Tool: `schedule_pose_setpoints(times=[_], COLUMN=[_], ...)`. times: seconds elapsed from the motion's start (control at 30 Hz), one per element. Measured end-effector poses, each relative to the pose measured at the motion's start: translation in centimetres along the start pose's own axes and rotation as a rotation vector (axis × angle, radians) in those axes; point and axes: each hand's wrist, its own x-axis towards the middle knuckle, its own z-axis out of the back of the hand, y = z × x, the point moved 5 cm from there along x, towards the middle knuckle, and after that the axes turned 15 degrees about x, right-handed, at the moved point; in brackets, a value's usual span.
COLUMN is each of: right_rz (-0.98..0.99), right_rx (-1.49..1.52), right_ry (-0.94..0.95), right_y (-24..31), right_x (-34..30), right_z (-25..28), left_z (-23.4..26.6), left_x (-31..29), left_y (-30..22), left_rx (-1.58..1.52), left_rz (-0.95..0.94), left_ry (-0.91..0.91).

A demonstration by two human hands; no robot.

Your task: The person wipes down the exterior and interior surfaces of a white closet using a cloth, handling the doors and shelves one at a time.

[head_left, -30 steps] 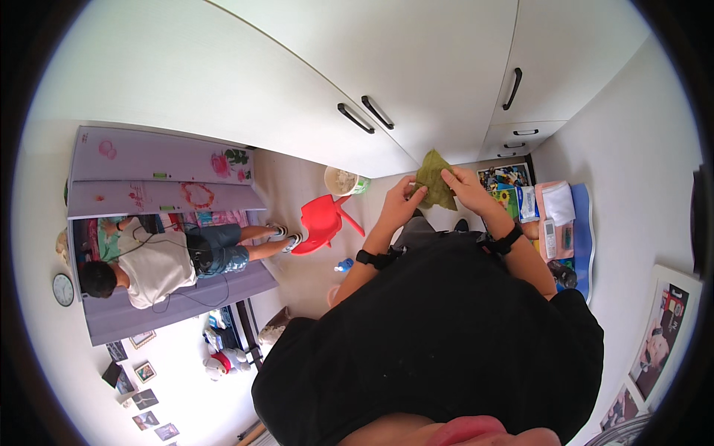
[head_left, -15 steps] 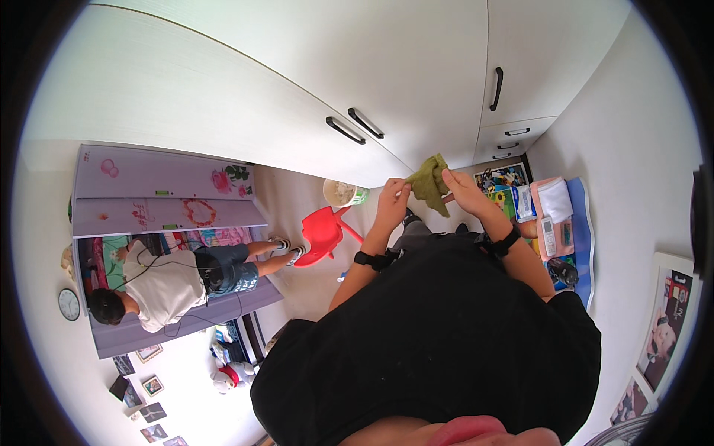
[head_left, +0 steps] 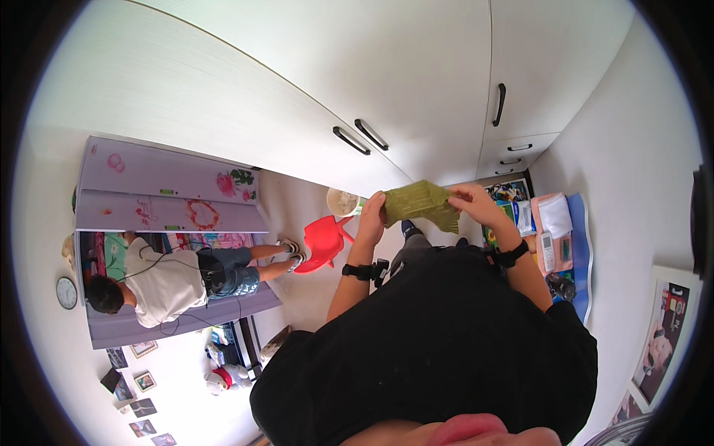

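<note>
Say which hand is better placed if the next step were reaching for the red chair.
Probably the left hand: it is nearer the red chair, while the right hand holds the green cloth farther right. The left also holds it, so would have to let go first.

Cannot identify the pale contents (head_left: 345,202) of the round white bucket (head_left: 332,196) left of the ribbed olive-green cloth (head_left: 418,201). Cannot see the cropped flat white door (head_left: 428,82) above it whole.

Open air lies between the green cloth (head_left: 413,203) and the black shirt (head_left: 428,342). Beyond the cloth, white cabinet doors (head_left: 416,89) bar the way; a bucket (head_left: 332,198) and red chair (head_left: 320,241) stand to its left, piled belongings (head_left: 559,232) to its right.
</note>
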Motion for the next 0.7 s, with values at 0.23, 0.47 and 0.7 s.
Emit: schedule_pose_setpoints(times=[0.23,0.47,0.7], right_rz=[-0.359,-0.631,0.086], right_rx=[0.851,0.073,0.137], right_ry=[0.412,0.459,0.363], right_y=[-2.3,-6.2,1.8], right_x=[-1.2,0.8,2.7], right_z=[-0.2,-2.8,-7.8], left_z=[-2.7,-11.1,-9.7], left_x=[0.0,-1.0,-0.7], left_y=[-6.0,-13.8,-15.7], left_rx=[0.384,0.228,0.819], left_rz=[-0.068,-0.137,-0.394], left_ry=[0.125,0.492,0.275])
